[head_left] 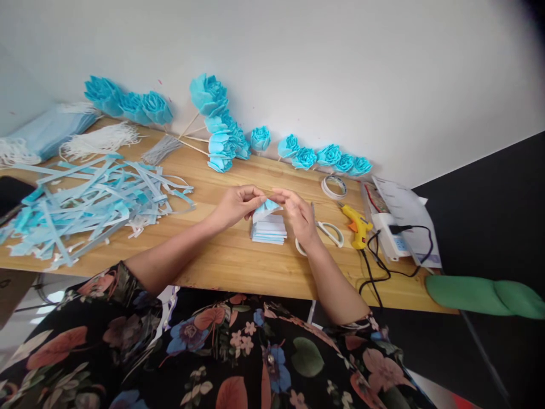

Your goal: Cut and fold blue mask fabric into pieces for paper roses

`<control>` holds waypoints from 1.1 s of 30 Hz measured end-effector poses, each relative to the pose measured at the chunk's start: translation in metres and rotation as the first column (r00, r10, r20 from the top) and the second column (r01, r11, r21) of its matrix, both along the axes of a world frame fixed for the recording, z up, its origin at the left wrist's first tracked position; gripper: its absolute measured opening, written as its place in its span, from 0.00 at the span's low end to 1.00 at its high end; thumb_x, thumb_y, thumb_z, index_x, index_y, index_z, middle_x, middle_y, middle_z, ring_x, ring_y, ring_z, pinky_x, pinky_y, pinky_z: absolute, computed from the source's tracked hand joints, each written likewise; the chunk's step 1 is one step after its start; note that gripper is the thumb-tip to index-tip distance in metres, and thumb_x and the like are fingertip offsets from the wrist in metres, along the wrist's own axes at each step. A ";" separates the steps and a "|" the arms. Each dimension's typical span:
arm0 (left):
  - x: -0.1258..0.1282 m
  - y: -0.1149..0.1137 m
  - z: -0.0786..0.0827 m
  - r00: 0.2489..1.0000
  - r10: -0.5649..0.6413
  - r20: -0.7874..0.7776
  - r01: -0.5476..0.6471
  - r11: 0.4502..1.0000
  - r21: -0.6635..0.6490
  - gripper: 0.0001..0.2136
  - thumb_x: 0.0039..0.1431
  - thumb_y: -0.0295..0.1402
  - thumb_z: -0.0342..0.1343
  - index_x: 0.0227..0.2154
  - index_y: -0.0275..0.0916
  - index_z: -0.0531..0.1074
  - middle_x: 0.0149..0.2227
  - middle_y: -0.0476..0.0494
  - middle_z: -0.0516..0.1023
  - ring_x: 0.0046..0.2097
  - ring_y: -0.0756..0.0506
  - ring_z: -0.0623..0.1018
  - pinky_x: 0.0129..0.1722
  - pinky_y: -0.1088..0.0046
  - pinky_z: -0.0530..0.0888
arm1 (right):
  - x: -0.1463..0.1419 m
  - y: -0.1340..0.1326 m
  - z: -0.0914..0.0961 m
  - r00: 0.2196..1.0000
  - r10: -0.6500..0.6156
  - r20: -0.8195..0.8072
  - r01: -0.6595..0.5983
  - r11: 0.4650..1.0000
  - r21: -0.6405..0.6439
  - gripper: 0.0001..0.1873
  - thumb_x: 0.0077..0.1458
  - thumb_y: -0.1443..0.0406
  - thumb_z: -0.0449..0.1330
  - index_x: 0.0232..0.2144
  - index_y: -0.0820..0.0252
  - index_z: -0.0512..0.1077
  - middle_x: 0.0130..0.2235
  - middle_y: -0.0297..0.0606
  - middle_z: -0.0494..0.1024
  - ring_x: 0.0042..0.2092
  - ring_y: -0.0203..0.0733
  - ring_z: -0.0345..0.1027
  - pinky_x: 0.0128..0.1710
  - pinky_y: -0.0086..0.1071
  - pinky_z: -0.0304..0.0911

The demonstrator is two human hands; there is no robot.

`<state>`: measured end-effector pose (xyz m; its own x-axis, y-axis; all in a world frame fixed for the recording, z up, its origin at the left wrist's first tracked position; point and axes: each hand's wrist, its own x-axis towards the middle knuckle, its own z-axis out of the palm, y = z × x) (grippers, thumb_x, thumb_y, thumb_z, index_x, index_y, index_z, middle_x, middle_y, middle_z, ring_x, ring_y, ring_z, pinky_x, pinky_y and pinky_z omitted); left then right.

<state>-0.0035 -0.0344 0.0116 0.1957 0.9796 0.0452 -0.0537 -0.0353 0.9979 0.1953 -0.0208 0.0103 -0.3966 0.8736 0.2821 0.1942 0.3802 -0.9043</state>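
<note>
Left hand (236, 207): thumb and forefinger closed in a pinch on the left edge of the blue-and-white piece.
Right hand (301, 218): fingers bent toward the piece's far right edge; from my camera I cannot tell whether they grip it or only touch it, nor how far they are parted.
Blue-and-white piece (268, 207): between the hands, above the far end of the stack.
Stack (269, 232): pale, layered sheets on the desk (230, 261), nearer to me than the fingertips.
Scissors (331, 234): white-handled, lying just beside the right hand and partly hidden from me by it.
Glue gun (358, 227): yellow, right of the scissors.
Tape roll (334, 187): flat, beyond the scissors.
Cut strips (96, 207): a loose, tangled heap, left of the left forearm.
Blue flowers (221, 149): several groups along the wall (272, 57), some on thin sticks (193, 146).
</note>
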 end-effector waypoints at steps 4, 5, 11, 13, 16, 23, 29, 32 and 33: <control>0.002 0.000 0.003 1.000 0.007 0.003 -0.007 1.000 0.005 0.14 0.52 0.43 0.63 0.29 0.35 0.72 0.19 0.53 0.68 0.19 0.55 0.65 0.18 0.79 0.61 | -0.001 0.001 -0.001 0.997 0.001 0.075 0.004 0.998 -0.063 0.21 0.62 0.48 0.55 0.42 0.53 0.79 0.39 0.36 0.83 0.44 0.44 0.76 0.45 0.37 0.69; 0.002 0.000 0.003 1.000 0.011 -0.001 -0.011 1.000 0.007 0.14 0.52 0.43 0.63 0.28 0.35 0.72 0.19 0.53 0.68 0.19 0.55 0.65 0.18 0.79 0.61 | -0.002 0.002 -0.001 0.994 0.007 0.108 0.000 0.998 -0.069 0.19 0.61 0.49 0.57 0.39 0.54 0.79 0.37 0.35 0.83 0.41 0.43 0.76 0.42 0.35 0.68; 0.004 -0.003 0.001 0.995 0.019 -0.099 -0.013 0.998 0.061 0.13 0.56 0.42 0.58 0.28 0.37 0.68 0.19 0.53 0.67 0.21 0.55 0.65 0.20 0.79 0.60 | -0.008 -0.001 0.004 0.978 -0.018 0.208 0.022 1.000 -0.016 0.12 0.58 0.58 0.59 0.26 0.57 0.75 0.27 0.31 0.80 0.30 0.37 0.71 0.31 0.29 0.62; 0.005 -0.004 -0.001 0.986 0.046 -0.163 -0.026 0.992 0.123 0.12 0.58 0.41 0.56 0.27 0.37 0.67 0.20 0.53 0.66 0.22 0.54 0.64 0.22 0.78 0.60 | -0.009 -0.002 0.005 0.979 -0.015 0.204 0.020 1.000 -0.021 0.12 0.57 0.59 0.59 0.26 0.57 0.75 0.27 0.31 0.79 0.30 0.36 0.71 0.31 0.29 0.61; 0.005 -0.006 -0.002 0.954 0.121 -0.275 -0.053 0.969 0.242 0.10 0.60 0.38 0.53 0.27 0.38 0.66 0.20 0.54 0.63 0.23 0.54 0.62 0.24 0.77 0.58 | -0.008 -0.002 0.007 0.979 0.017 0.201 -0.008 0.999 -0.046 0.14 0.58 0.56 0.58 0.27 0.57 0.75 0.28 0.32 0.79 0.31 0.37 0.70 0.31 0.29 0.60; 0.006 -0.010 -0.002 0.922 0.173 -0.348 -0.041 0.934 0.355 0.07 0.60 0.34 0.53 0.27 0.38 0.65 0.20 0.55 0.62 0.23 0.54 0.61 0.25 0.76 0.57 | -0.008 -0.003 0.007 0.973 0.056 0.225 -0.043 0.997 -0.061 0.14 0.57 0.54 0.61 0.27 0.57 0.75 0.27 0.31 0.77 0.30 0.37 0.67 0.32 0.30 0.59; 0.006 -0.007 -0.005 0.960 0.073 -0.272 -0.004 0.969 0.246 0.10 0.62 0.38 0.52 0.30 0.37 0.67 0.23 0.51 0.69 0.25 0.52 0.68 0.26 0.77 0.63 | -0.003 0.003 -0.001 0.986 -0.128 0.111 0.131 0.991 -0.027 0.13 0.57 0.55 0.60 0.27 0.57 0.72 0.26 0.31 0.73 0.30 0.36 0.64 0.33 0.31 0.59; 0.005 -0.006 -0.004 0.962 0.000 -0.272 0.063 0.973 0.224 0.11 0.62 0.39 0.53 0.30 0.36 0.69 0.25 0.49 0.72 0.26 0.52 0.70 0.28 0.77 0.65 | -0.001 0.006 -0.003 0.986 -0.153 0.073 0.156 0.987 -0.048 0.14 0.58 0.55 0.60 0.26 0.58 0.71 0.24 0.29 0.68 0.28 0.34 0.59 0.30 0.30 0.54; 0.004 -0.006 -0.004 0.959 -0.012 -0.282 0.077 0.973 0.219 0.12 0.62 0.40 0.52 0.30 0.36 0.69 0.25 0.49 0.73 0.27 0.52 0.70 0.28 0.77 0.65 | -0.001 0.006 -0.003 0.986 -0.151 0.077 0.155 0.987 -0.048 0.14 0.58 0.55 0.60 0.27 0.58 0.71 0.24 0.29 0.68 0.27 0.34 0.58 0.30 0.30 0.54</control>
<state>0.0008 -0.0406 0.0081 0.2753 0.9400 0.2016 0.2163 -0.2649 0.9397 0.1946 -0.0145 0.0077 -0.2749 0.9386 0.2084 0.3125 0.2922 -0.9039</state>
